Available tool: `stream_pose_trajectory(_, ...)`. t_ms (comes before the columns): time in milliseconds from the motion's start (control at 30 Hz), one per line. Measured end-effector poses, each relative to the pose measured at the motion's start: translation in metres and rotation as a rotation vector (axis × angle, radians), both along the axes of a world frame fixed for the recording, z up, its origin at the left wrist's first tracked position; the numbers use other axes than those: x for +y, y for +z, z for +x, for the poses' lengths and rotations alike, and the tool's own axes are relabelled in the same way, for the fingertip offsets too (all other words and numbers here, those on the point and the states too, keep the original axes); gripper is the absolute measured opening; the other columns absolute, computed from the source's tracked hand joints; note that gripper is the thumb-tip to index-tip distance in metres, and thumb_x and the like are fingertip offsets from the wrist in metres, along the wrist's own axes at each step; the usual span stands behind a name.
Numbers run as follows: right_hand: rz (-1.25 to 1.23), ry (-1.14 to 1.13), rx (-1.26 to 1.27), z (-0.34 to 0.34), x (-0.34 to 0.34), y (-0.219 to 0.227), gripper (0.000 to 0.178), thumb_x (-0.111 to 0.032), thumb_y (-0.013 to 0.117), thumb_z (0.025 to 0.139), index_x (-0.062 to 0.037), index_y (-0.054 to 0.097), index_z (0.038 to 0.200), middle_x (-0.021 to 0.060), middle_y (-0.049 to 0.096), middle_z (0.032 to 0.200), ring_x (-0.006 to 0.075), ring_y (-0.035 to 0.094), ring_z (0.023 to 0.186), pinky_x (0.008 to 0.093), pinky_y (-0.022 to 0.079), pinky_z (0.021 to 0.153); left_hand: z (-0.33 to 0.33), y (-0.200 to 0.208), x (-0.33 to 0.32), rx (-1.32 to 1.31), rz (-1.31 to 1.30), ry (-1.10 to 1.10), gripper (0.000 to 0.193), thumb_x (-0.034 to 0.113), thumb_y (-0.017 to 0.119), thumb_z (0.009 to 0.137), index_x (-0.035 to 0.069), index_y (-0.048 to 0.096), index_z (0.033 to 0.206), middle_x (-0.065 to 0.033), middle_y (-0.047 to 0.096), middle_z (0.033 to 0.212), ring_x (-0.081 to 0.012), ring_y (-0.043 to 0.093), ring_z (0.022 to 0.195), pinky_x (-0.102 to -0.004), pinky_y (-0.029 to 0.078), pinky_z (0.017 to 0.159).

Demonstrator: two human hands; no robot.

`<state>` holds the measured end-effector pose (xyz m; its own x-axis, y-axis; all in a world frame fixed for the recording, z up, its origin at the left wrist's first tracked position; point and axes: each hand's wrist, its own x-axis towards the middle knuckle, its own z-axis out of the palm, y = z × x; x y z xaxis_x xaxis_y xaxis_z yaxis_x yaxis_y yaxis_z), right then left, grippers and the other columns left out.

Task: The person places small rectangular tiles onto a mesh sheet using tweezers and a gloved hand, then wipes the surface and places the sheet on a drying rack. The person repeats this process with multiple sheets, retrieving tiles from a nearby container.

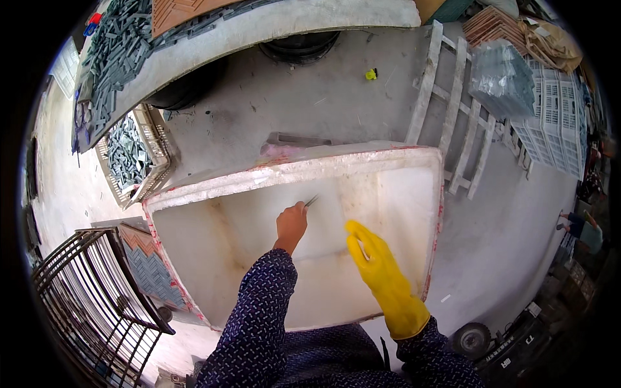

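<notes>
In front of me stands a large white foam box with red marks along its rim and brownish stains inside. My left hand, bare, reaches over the box with its fingers pinched on a small thin dark strip; I cannot make out its exact kind. A yellow rubber glove covers my right hand, held above the right side of the box. Its fingers stretch forward, with a gap beside the thumb, and nothing shows in it. Dark patterned sleeves cover both my arms.
A table across the far side bears many grey tile strips. Left of the box are a crate of strips, herringbone tile sheets and a metal rack. A wooden pallet and stacked crates stand right.
</notes>
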<state>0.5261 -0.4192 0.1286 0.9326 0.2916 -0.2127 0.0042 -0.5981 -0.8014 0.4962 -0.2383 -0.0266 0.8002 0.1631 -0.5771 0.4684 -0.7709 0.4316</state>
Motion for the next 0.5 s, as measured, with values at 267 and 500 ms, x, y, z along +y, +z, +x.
stream_pose_trajectory(267, 0.019, -0.068, 0.174, -0.013, -0.003, -0.015, 0.027, -0.011, 0.061, 0.082, 0.005, 0.058, 0.103, 0.0207, 0.061, 0.099, 0.0337, 0.059, 0.092, 0.0358, 0.047, 0.081, -0.004, -0.003, 0.012, -0.04, -0.112, -0.038, 0.018, 0.024, 0.05, 0.086, 0.007, 0.056, 0.081, -0.0191, 0.06, 0.068, -0.0382, 0.059, 0.066, -0.0468, 0.047, 0.059)
stream_pose_trajectory(500, -0.301, 0.014, 0.269, 0.003, -0.001, -0.029, 0.067, -0.034, 0.07, 0.073, 0.0026, 0.044, 0.122, 0.0227, 0.052, 0.117, 0.0357, 0.051, 0.106, 0.0374, 0.041, 0.089, -0.028, 0.024, 0.029, -0.093, -0.286, 0.036, 0.018, 0.021, 0.051, 0.086, 0.005, 0.053, 0.079, -0.0184, 0.056, 0.064, -0.0377, 0.056, 0.061, -0.0456, 0.043, 0.056)
